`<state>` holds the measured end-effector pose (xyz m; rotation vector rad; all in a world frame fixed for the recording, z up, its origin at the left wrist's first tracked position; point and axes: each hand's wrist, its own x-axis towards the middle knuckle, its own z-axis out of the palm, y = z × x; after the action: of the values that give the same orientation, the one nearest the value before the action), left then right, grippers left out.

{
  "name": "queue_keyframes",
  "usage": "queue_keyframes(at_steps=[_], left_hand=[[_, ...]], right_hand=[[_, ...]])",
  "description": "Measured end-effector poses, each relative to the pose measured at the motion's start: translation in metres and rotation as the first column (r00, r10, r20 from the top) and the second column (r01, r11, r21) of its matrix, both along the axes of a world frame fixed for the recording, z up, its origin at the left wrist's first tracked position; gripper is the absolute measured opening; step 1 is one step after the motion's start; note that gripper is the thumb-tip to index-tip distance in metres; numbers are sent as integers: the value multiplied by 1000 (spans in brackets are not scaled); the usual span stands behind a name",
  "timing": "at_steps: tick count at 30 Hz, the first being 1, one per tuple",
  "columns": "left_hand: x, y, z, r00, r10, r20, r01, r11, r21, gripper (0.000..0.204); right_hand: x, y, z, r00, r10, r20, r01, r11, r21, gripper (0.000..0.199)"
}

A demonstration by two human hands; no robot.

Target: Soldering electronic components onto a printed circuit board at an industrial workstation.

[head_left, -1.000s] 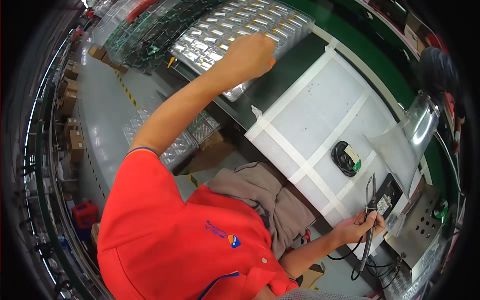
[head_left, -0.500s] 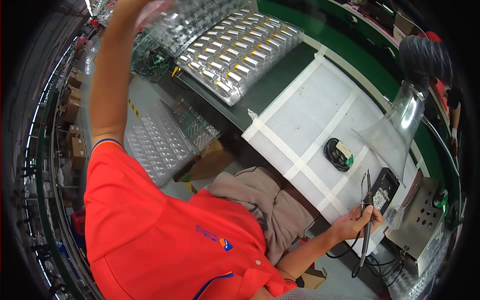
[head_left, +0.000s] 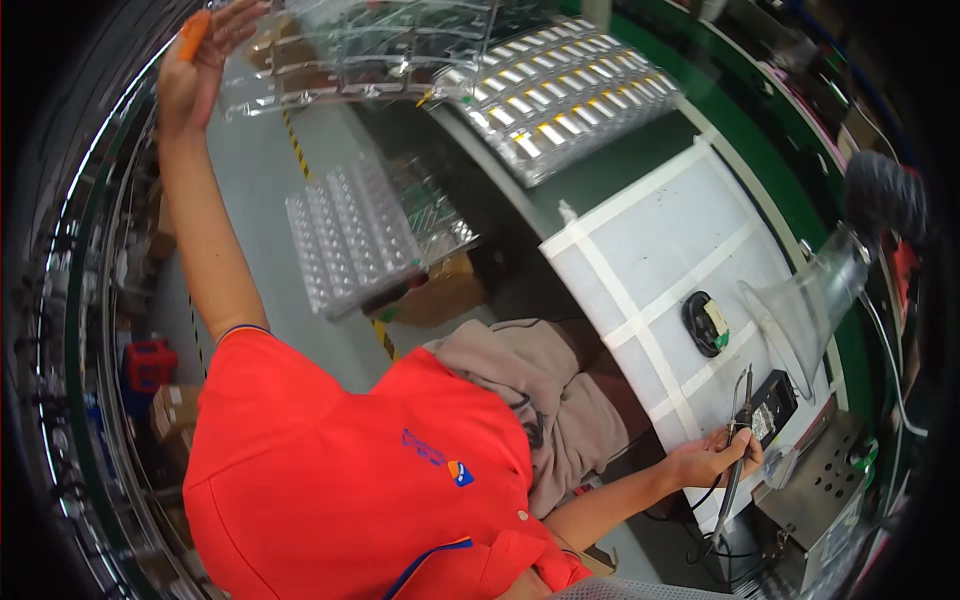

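My left hand (head_left: 195,55) is raised far to the upper left and grips the end of an empty clear plastic blister tray (head_left: 340,50), holding it up in the air; an orange cot covers one finger. My right hand (head_left: 712,462) rests at the white mat's (head_left: 660,240) near edge and is closed around a thin pen-like iron (head_left: 737,450) with a black cord. A filled tray of small silver and yellow parts (head_left: 555,95) lies on the green bench beyond the mat.
A stack of empty clear trays (head_left: 350,235) sits on a box below the bench. A small black part (head_left: 706,322) lies on the mat. A clear funnel hood (head_left: 805,310), a black unit (head_left: 772,405) and a perforated metal box (head_left: 820,490) stand at the right.
My left arm swung from the filled tray on the bench up and out to the left, lifting an empty clear tray. My right hand stayed put with the iron.
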<state>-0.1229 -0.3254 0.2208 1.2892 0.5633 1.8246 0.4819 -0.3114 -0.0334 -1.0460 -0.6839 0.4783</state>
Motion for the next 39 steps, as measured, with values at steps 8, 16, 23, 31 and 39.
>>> queue_keyframes(at_steps=[8,16,23,31,39], left_hand=[[-74,-201,-148,643,743,-185,-719,503,-479,30],[31,-153,-368,-503,-134,-854,-864,73,498,71],[56,-97,-412,-289,-74,-954,-956,73,284,63],[33,-58,-407,-353,-151,-923,-888,-258,382,60],[12,-50,-420,-381,-182,-906,-845,-329,421,64]], right_hand=[[-4,0,7,998,26,-51,-24,999,35,13],[-9,-2,6,1000,-18,-15,19,999,43,14],[-10,-5,11,1000,-11,-9,11,999,47,12],[-11,0,8,999,0,-35,2,999,37,13],[-13,1,9,1000,-20,-16,20,999,36,13]])
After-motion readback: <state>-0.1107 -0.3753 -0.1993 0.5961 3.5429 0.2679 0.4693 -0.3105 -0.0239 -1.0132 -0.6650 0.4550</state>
